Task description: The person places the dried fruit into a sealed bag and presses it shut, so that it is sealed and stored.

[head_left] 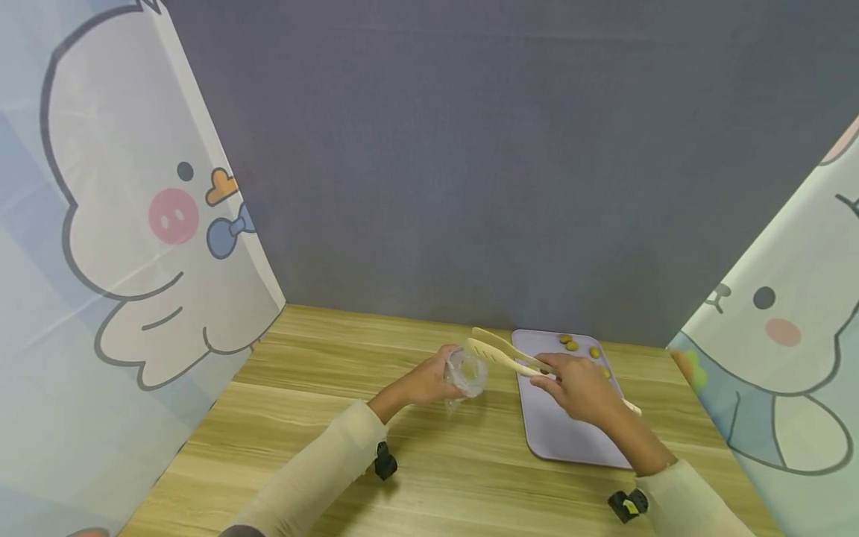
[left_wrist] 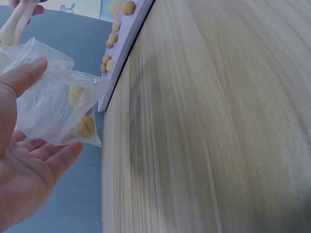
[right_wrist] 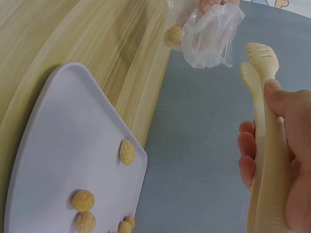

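My left hand [head_left: 426, 379] holds a clear plastic bag [head_left: 463, 373] above the table, its mouth spread. In the left wrist view, thumb and fingers lie on opposite sides of the bag [left_wrist: 46, 104], and walnuts [left_wrist: 86, 126] show in its bottom. My right hand [head_left: 582, 389] grips cream-coloured tongs [right_wrist: 267, 145] over the tray. Their slotted tips are a little apart, point toward the bag's mouth, and show nothing between them. On the lilac tray [head_left: 570, 429] lie several walnuts [right_wrist: 127, 152], mostly toward its far end.
The wood-grain table [head_left: 315, 358] ends at a grey panel [head_left: 429, 164] at the back. Cartoon-printed panels stand at the left [head_left: 121, 224] and right [head_left: 798, 373]. Black wrist camera mounts [head_left: 385, 462] sit under both forearms.
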The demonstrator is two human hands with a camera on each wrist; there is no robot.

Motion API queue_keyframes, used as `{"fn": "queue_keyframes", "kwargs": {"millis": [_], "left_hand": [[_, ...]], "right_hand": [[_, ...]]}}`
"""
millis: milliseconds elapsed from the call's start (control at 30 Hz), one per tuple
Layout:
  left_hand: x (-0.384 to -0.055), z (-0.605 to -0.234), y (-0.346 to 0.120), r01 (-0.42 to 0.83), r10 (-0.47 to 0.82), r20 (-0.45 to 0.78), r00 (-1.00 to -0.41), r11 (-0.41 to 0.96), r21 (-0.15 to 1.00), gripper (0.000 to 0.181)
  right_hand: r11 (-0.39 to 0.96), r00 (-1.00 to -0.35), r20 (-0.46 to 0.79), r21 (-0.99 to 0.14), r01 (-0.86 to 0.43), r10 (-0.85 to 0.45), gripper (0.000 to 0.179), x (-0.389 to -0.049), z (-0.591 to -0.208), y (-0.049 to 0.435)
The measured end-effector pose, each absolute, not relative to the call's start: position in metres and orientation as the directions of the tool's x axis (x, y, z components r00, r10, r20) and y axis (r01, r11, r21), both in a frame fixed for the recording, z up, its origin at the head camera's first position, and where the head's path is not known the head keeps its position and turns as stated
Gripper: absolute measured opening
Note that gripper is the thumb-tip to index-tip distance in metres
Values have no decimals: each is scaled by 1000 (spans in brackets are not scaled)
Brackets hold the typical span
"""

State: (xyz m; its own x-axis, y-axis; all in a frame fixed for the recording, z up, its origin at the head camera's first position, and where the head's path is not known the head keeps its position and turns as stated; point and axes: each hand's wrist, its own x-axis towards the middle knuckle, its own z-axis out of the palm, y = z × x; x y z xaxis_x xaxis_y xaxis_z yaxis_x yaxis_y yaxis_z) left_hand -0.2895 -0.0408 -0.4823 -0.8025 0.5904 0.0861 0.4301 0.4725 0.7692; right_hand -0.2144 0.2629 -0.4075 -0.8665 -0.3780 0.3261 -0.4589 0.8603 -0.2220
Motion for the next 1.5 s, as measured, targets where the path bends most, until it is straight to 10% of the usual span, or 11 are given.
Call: {"fn": "queue_keyframes", "kwargs": {"millis": [1500], "left_hand": [[-291,-482,-48,429,581,103,-807,457,779,93]], "right_hand": [[923,-914,317,-204,-326,-253,48,-189,-447,357]]}}
